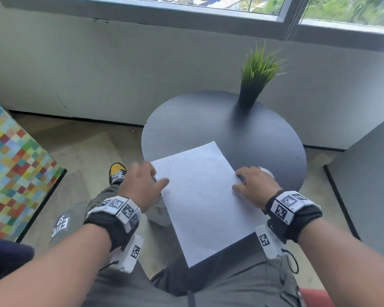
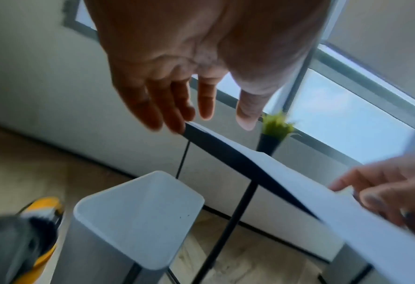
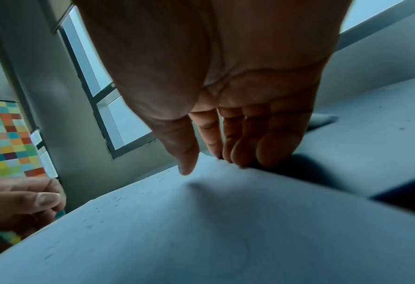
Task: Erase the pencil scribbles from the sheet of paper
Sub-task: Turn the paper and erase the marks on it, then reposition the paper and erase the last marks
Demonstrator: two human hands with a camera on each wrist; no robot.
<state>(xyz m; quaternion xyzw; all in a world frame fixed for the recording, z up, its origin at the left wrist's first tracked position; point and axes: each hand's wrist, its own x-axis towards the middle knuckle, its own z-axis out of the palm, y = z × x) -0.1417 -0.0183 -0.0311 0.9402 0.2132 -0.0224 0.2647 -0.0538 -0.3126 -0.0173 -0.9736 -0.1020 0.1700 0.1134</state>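
A white sheet of paper [image 1: 204,207] lies at an angle on the round dark table [image 1: 208,120], and its near end hangs past the rim. Faint pencil traces and dark crumbs [image 1: 197,173] dot its far half. My left hand [image 1: 157,177] is at the sheet's left edge, thumb reaching over it. In the left wrist view that hand [image 2: 216,121] has straight, spread fingers by the sheet [image 2: 286,169]. My right hand [image 1: 238,181] pinches the right edge. In the right wrist view it [image 3: 209,163] has its thumb on the sheet [image 3: 201,230] and fingertips at the slightly raised edge. A small white eraser [image 1: 266,171] lies just beyond it.
A potted grass plant [image 1: 253,85] stands at the table's far side. A white bin [image 2: 138,221] sits on the floor under the table's left rim, beside my yellow shoe [image 1: 118,171]. A colourful checkered panel [image 1: 13,162] is at the left, and a grey wall [image 1: 364,196] at the right.
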